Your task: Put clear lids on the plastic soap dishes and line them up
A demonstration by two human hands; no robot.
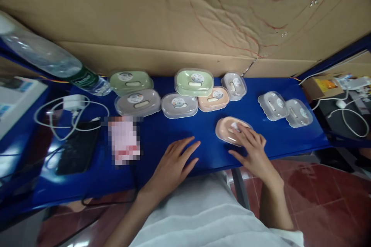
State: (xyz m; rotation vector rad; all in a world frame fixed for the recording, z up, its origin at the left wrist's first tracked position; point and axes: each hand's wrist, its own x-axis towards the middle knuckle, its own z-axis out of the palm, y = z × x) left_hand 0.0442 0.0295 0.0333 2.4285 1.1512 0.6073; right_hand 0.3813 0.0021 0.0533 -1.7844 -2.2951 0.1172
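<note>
Several oval plastic boxes with clear lids and round stickers stand on the blue table (174, 135). My right hand (252, 144) rests its fingertips on the lid of a peach box (224, 129) near the front edge, thumb apart from the fingers. My left hand (176, 162) lies with fingers stretched out over the table, holding nothing. Behind are a green box (185, 77) lying partly over another peach box (205, 102), a grey box (174, 110), a wider grey box (124, 104), and a green box (116, 83) at the back left.
A small grey box (234, 92) stands at the back; two pale boxes (271, 112) sit at right. On the left are a water bottle (58, 58), a white charger with cable (72, 102), a dark phone-like slab (75, 154) and a blurred pink item (124, 139). Cardboard (139, 15) lines the back.
</note>
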